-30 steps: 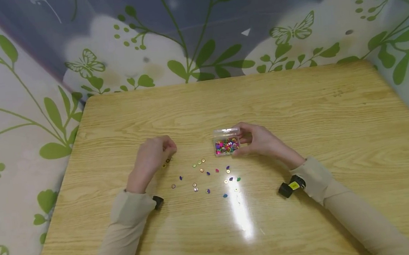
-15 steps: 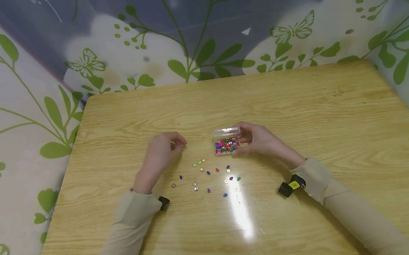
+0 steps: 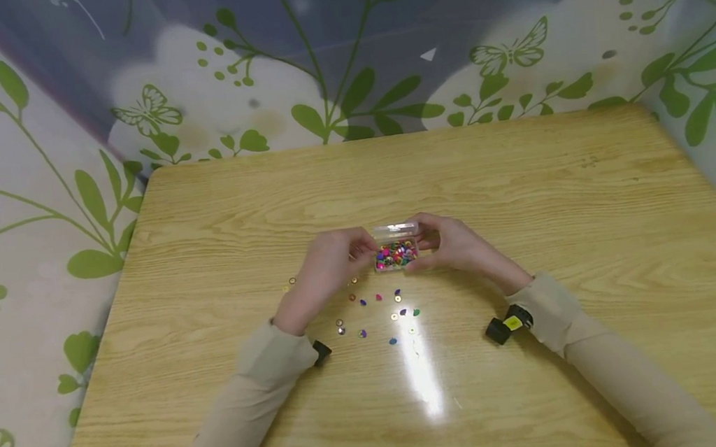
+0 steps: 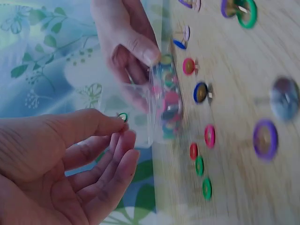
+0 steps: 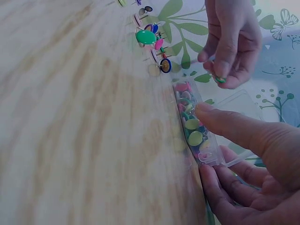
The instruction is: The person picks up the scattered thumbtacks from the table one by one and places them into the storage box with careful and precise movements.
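The clear box (image 3: pixel 393 270) sits on the wood-grain table (image 3: pixel 519 183), its hinged lid (image 3: pixel 395 230) raised along the far side. Mixed coloured thumbtacks (image 3: pixel 397 254) lie inside the box. The right hand (image 3: pixel 457 244) is at the right end of the box: its thumb and fingers are clamped on it, thumb at the near corner, fingers behind. The left hand (image 3: pixel 330 264) is just left of the box: its thumb and index fingertip are together, pinching a green thumbtack (image 4: pixel 123 116) near the raised lid; its remaining fingers are loosely bent. Loose thumbtacks (image 3: pixel 378 297) lie scattered on the near side of the box. Two outlying thumbtacks (image 3: pixel 292 280) lie well to the left of the box, past the left hand. A leaf-patterned backdrop (image 3: pixel 369 40) hangs beyond the box
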`<state>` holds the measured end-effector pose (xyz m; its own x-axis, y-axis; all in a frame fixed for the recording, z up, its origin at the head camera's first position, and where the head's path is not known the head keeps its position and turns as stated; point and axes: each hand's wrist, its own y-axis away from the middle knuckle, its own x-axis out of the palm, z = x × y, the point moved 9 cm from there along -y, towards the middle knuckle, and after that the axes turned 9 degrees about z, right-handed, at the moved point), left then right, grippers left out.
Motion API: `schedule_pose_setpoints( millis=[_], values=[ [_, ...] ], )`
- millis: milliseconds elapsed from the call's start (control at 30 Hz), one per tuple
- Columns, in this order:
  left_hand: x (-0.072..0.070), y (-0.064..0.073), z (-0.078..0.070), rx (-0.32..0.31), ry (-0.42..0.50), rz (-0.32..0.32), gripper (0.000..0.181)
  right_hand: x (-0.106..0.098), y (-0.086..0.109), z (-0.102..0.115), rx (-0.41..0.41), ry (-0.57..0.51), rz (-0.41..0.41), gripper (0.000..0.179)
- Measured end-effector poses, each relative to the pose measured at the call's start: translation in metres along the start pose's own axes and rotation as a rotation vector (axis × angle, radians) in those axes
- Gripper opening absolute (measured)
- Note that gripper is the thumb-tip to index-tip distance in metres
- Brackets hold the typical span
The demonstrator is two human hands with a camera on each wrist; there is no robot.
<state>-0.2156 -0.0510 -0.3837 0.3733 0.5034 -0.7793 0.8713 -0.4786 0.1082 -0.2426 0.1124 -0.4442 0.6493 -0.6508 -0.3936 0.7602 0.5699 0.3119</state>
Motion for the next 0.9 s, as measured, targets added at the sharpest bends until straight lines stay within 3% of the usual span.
schedule_pose_setpoints(
  millis=[133,300,533,900],
  values=[
    [0.001,-0.005,-0.006,-0.007,-0.016,-0.04,0.006,0.0,0.0,0.001,0.005,0.015,-0.006,0.071],
    [0.001,-0.007,-0.006,-0.061,-0.055,-0.087,0.009,0.0,0.0,0.002,0.006,0.032,-0.011,0.067],
    [0.0,-0.007,-0.005,-0.099,-0.071,-0.122,0.01,0.0,0.001,0.001,0.013,0.022,-0.004,0.074],
    [-0.002,-0.003,0.004,-0.128,-0.034,-0.086,0.009,0.0,0.001,0.001,0.005,0.018,-0.001,0.07]
  ],
)
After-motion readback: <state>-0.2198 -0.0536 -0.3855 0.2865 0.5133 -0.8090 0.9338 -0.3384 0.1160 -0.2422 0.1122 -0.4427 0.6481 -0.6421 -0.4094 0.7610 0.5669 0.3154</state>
